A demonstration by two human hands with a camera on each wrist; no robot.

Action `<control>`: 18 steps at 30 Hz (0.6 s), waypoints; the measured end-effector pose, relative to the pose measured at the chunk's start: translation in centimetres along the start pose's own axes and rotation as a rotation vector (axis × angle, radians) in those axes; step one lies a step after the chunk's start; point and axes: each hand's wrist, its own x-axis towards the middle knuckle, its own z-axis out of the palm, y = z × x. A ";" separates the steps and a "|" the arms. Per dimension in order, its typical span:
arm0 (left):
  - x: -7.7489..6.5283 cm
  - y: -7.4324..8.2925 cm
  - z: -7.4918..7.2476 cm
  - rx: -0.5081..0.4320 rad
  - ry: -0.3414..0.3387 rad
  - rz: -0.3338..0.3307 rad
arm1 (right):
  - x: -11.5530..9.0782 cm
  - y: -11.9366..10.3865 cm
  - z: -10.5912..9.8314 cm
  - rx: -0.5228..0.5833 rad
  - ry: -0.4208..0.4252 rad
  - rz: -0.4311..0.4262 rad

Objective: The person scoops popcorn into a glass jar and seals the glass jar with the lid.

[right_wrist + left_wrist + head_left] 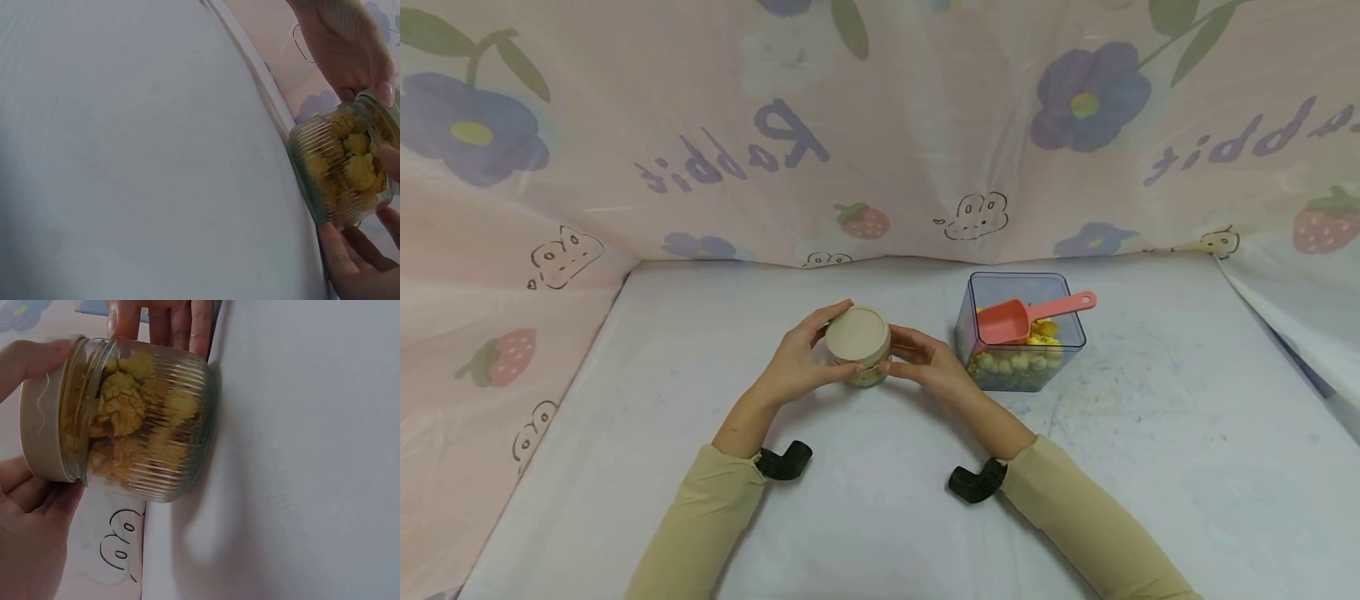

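A ribbed glass jar [147, 419] with a beige lid [857, 333] stands upright on the table between both hands. Crinkled yellow pieces [122, 403], like dried flower heads, fill much of it. My left hand [797, 362] grips the lid from the left, thumb on the near side and fingers round the far side. From the right, my right hand [932, 362] holds the glass body between thumb and fingers. In the right wrist view, the jar's ribbed base [312, 165] shows beside the right fingers. The lid sits on the jar's mouth.
To the right of the jar stands a clear square container [1022, 379] holding yellow and pale green pieces. A coral scoop [1003, 323] lies in it, its handle jutting over the right rim. A printed curtain [887, 125] hangs behind the white table [880, 517].
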 end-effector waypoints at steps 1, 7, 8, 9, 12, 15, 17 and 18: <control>0.1 0.0 0.0 0.009 -0.005 0.001 | 0.0 0.0 0.0 -0.003 0.000 0.000; 0.3 0.0 -0.1 0.069 -0.024 0.022 | 0.1 0.1 0.0 -0.006 0.003 0.004; 0.3 0.0 -0.1 0.075 -0.026 0.025 | 0.1 0.1 0.0 -0.005 0.003 0.004; 0.3 0.0 -0.1 0.077 -0.027 0.028 | 0.1 0.1 0.0 -0.005 0.002 0.003; 0.4 0.0 -0.1 0.080 -0.029 0.037 | 0.1 0.2 0.0 -0.007 0.003 -0.002; 0.4 -0.1 -0.1 0.082 -0.031 0.046 | 0.1 0.2 -0.1 -0.008 0.004 -0.007; 0.5 -0.1 -0.1 0.087 -0.036 0.047 | 0.1 0.2 -0.1 -0.008 0.003 -0.007; 0.5 -0.1 -0.2 0.090 -0.039 0.046 | 0.1 0.2 -0.1 -0.007 0.002 -0.007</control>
